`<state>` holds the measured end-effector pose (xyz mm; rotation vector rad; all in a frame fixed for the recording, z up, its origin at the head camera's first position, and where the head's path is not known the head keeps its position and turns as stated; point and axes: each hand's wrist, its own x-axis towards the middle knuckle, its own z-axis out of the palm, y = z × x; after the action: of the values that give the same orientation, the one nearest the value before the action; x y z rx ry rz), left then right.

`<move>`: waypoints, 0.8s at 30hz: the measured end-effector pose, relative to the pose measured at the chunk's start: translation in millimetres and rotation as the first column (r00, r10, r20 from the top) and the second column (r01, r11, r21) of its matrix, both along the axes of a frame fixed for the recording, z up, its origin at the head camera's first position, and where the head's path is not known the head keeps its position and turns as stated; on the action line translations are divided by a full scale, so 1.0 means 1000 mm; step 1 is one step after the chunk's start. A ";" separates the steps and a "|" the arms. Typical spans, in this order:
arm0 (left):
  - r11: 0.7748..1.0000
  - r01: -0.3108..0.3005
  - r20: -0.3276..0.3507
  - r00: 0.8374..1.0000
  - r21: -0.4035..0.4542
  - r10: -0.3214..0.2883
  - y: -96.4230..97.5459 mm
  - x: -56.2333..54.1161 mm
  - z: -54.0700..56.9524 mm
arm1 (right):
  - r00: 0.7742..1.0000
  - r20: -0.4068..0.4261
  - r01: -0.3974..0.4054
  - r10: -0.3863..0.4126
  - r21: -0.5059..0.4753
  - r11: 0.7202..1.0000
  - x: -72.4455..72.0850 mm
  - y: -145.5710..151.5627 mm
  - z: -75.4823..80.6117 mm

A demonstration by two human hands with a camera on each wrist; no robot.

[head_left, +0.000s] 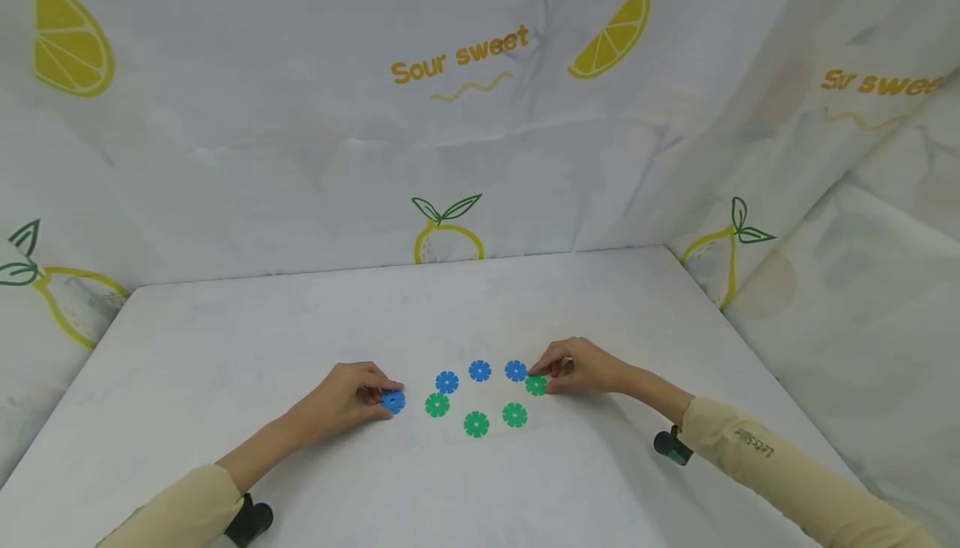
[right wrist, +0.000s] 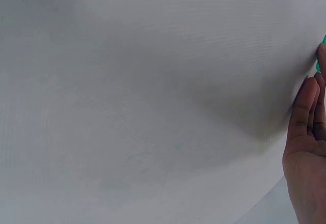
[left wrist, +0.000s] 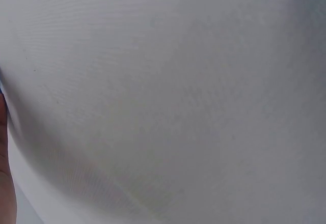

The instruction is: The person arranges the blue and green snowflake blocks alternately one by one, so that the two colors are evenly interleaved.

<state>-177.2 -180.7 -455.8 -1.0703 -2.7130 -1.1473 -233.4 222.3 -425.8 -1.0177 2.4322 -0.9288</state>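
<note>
My left hand [head_left: 356, 394] pinches a blue notched snowflake disc [head_left: 393, 401] between thumb and fingers, left of the other discs. At the right end of the ring, my right hand [head_left: 581, 367] has thumb and fingertips at the edge of a green snowflake disc [head_left: 536, 384], pinching it at the table. Touching or nearly touching that green piece is a blue disc [head_left: 515, 370]. In the left wrist view only a sliver of the left hand [left wrist: 6, 168] shows. The right wrist view has the right hand [right wrist: 308, 147] at its edge, beside a bit of green.
Two more blue discs, one at the top [head_left: 480, 370] and one to its left [head_left: 446, 382], lie in the loose ring. Green discs sit at its left [head_left: 437, 404] and along its front [head_left: 476, 424]. White cloth with lemon prints [head_left: 450, 139] hangs behind the white table [head_left: 300, 323].
</note>
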 end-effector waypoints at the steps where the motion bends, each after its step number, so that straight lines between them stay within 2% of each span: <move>1: 1.000 0.007 -0.016 1.000 -0.007 -0.007 0.000 0.000 0.000 | 1.000 0.000 -0.001 0.001 -0.002 1.000 0.000 0.000 0.000; 4: 1.000 0.004 -0.052 0.999 0.005 -0.003 0.002 -0.001 0.000 | 1.000 -0.004 -0.009 0.009 -0.014 1.000 -0.001 0.001 -0.001; 9: 0.995 -0.075 -0.078 0.994 0.072 0.080 0.000 -0.004 0.002 | 1.000 -0.010 -0.016 0.016 -0.027 0.999 0.000 0.001 -0.001; 15: 0.981 -0.153 -0.042 0.986 0.121 0.159 -0.006 -0.009 0.005 | 1.000 -0.010 -0.012 0.011 -0.030 0.999 -0.001 0.001 -0.002; 19: 0.976 -0.160 -0.038 0.985 0.145 0.167 -0.012 -0.013 0.005 | 1.000 -0.011 -0.015 0.015 -0.045 0.999 -0.001 0.002 -0.003; 24: 0.974 -0.151 -0.071 0.984 0.170 0.165 -0.019 -0.018 0.003 | 1.000 -0.006 -0.016 0.015 -0.046 0.999 0.000 0.001 -0.002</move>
<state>-195.7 -200.2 -453.1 -0.8449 -2.5335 -1.2430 -233.8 223.4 -428.1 -1.0550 2.4149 -0.9816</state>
